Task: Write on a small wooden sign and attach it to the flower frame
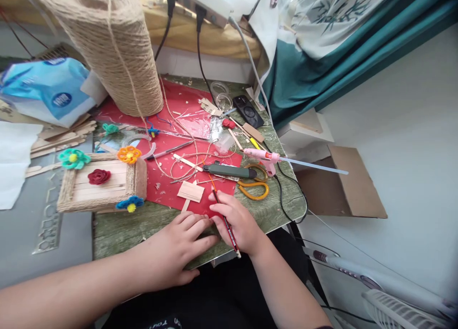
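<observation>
My right hand (239,224) is closed around a red and black pencil (229,231), held slanting at the table's front edge. My left hand (184,240) lies with its fingers stretched over the edge, their tips close to my right hand. Just beyond those fingers lies a small wooden sign (191,191), made of a rectangular board on a thin stick. The stick's lower end reaches the left fingers; whether they press on it I cannot tell. Further left stands a twine-edged wooden stick box (101,190) with coloured flowers on it.
Orange-handled scissors (255,190), a dark green cutter (231,170) and a pink glue gun (261,157) lie beyond my right hand. A tall twine spool (118,57) stands at the back left. Loose twine and scraps cover the red sheet (161,185). A phone (248,111) lies behind.
</observation>
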### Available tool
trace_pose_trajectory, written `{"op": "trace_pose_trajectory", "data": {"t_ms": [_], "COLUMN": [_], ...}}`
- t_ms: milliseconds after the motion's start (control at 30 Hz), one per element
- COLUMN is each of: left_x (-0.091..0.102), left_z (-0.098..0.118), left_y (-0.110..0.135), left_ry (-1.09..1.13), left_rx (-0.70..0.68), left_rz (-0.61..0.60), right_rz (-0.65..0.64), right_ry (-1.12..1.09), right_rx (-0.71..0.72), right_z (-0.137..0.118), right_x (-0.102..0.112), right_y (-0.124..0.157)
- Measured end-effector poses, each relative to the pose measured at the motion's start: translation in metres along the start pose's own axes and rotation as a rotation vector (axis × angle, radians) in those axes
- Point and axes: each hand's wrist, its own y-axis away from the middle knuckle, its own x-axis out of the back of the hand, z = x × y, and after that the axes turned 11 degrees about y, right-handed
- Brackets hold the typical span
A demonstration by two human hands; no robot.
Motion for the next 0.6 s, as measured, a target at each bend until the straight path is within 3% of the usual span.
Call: {"op": "trace_pose_trajectory", "data": {"t_ms": [333,467,600], "left_x": [0.0025,0.0049,0.0036], "left_z": [-0.0008,0.0008,0.0006], "left_y": [-0.0006,-0.0020,-0.0019], "left_ry": [0.028,0.023,0.022], "left_rx": [0.007,0.015,0.017], "left_rz": [-0.040,-0.056,-0.052], "right_rz": [0.162,0.045,0.048], "right_ry": [0.082,0.064,0.132], "right_rx": [-0.135,-0.027,-0.019], "right_z": [0.0007,-0.0002,0.0004], "right_x": [-0.0026,-0.0009,-0.0013], "right_y": [-0.0001,-0.0010,-0.0042]}}
